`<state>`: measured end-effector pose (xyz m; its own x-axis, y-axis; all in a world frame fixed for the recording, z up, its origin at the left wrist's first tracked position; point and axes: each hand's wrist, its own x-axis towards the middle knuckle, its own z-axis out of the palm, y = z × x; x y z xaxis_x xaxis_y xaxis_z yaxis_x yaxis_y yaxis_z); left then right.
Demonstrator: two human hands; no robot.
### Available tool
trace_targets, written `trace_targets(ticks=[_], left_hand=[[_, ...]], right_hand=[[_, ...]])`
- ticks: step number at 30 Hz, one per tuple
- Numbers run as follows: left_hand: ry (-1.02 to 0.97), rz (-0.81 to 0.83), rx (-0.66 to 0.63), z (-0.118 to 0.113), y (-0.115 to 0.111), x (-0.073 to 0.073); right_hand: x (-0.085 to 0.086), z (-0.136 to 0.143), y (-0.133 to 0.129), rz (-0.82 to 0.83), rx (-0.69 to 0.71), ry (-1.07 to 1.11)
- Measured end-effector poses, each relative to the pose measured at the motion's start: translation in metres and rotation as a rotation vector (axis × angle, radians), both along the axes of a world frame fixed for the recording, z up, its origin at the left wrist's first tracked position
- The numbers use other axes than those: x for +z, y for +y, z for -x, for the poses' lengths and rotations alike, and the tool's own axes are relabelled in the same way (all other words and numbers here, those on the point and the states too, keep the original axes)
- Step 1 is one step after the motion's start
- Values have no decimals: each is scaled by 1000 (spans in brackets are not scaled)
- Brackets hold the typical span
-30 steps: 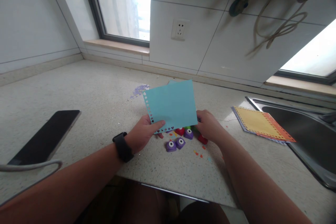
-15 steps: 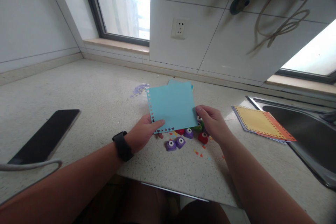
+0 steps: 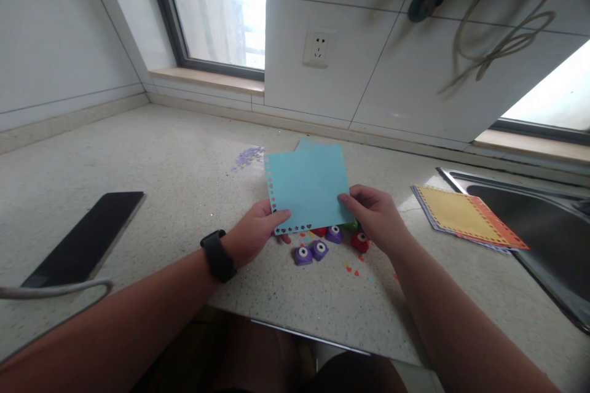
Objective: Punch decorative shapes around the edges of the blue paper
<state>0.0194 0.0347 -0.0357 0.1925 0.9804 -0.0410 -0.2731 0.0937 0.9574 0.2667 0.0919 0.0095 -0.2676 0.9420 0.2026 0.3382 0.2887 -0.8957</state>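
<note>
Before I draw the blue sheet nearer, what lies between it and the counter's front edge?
The head view shows purple punches, a red punch and small paper scraps; red and green pieces sit partly hidden by the sheet.

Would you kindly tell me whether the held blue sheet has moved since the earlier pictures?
Yes; judged against the purple paper bits on the counter, the blue sheet has shifted rightward at its upper left corner.

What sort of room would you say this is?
Probably a kitchen: a stainless steel sink is set into the speckled pale stone counter, and a white wall socket sits on the large white tiles behind.
</note>
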Motion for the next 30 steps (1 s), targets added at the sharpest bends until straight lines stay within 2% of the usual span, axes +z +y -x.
trace_targets(ticks=[10,18,30], left_hand=[[-78,64,31,-3,-4,14],[-110,87,40,-3,-5,13],[-132,96,52,-4,-4,14]], right_hand=[[2,2,-1,3,-21,-3],[-3,1,1,23,4,36],[0,3,-1,30,24,72]])
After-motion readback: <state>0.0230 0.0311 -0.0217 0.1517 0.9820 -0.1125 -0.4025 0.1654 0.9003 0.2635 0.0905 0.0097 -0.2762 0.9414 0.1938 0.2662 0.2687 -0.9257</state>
